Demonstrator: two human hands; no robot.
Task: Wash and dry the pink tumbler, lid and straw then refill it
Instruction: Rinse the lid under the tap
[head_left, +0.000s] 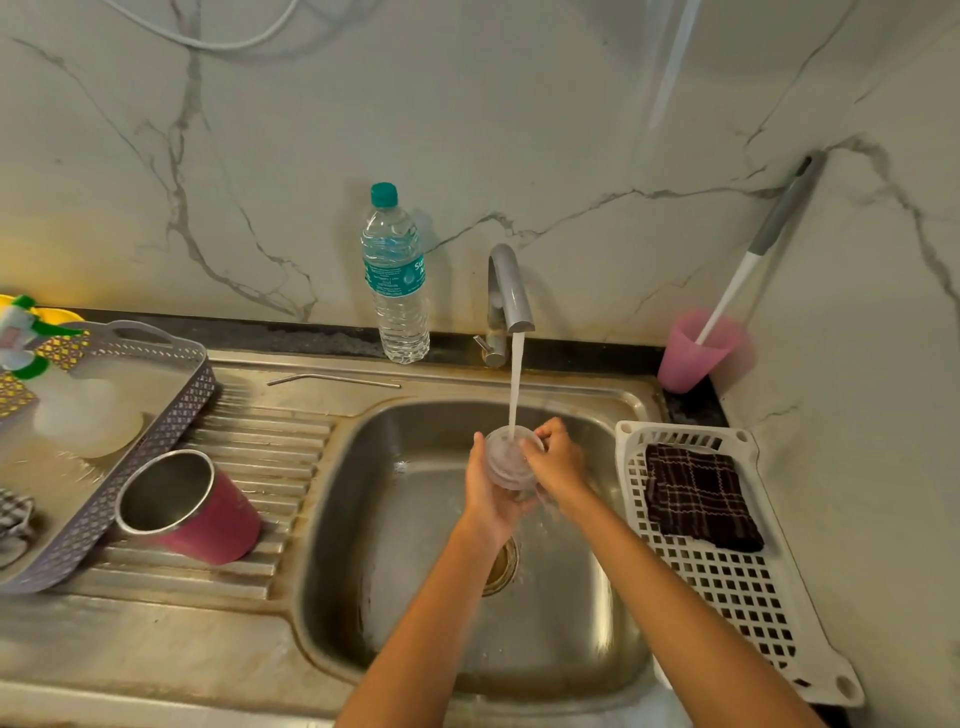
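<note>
— Status?
— Head view: I'm cupping the clear round plastic lid (511, 457) in my left hand (491, 493), my right hand (558, 462) pinching its rim, under the grey tap (511, 291). The pink steel tumbler (192, 506) is lying sideways on the drainboard (270, 441), the thin metal straw (332, 381) on the ledge (457, 378) behind.
— Tip?
— I'd be turning it slowly so water is reaching every groove.

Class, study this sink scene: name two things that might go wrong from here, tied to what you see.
1. The clear plastic lid, wet under the tap stream, may slip from the left hand and right hand into the steel sink.
2. The pink steel tumbler lies tilted on the ribbed drainboard; it might roll.
</note>
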